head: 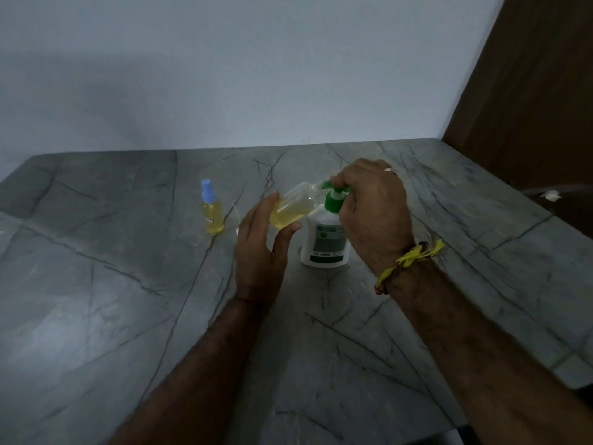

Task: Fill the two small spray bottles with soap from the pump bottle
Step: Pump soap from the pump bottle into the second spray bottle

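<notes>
A white pump bottle (325,242) with a green pump head stands upright in the middle of the grey stone table (128,316). My right hand (372,207) rests on top of the pump head, fingers closed over it. My left hand (260,248) holds an uncapped clear spray bottle (293,208) tilted on its side, partly full of yellow soap, its open neck at the green nozzle. A second small spray bottle (212,208), with a blue spray cap and yellow soap inside, stands upright to the left.
A pale wall runs along the table's far edge. A dark wooden panel (529,91) rises at the back right. Something small and white (237,231) shows on the table just behind my left hand. The table's right edge drops off near a dark area.
</notes>
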